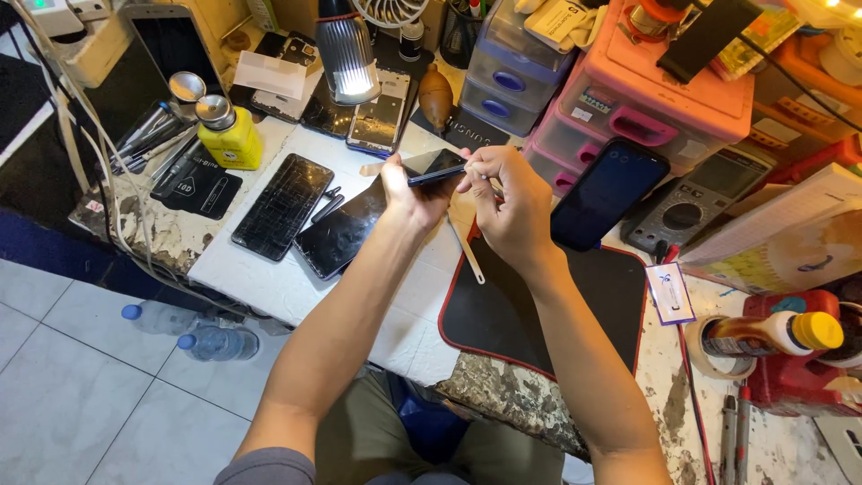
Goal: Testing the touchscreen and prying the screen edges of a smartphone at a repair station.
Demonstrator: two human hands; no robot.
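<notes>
My left hand [409, 193] holds a dark smartphone [437, 165] tilted above the white worktable [269, 278]. My right hand [510, 202] pinches the phone's right end with thumb and fingers, and a thin light-coloured pry tool [469, 253] sticks down from beneath that hand. Both hands hover over the edge of a black mat with a red rim [503, 314].
Two cracked phone screens [281, 206] lie left of my hands. A yellow dispenser bottle [229, 135], a desk lamp [346, 54], a blue phone [607, 192], a multimeter [691, 202], pink and purple drawer boxes [646, 108] and a glue bottle [772, 334] stand around.
</notes>
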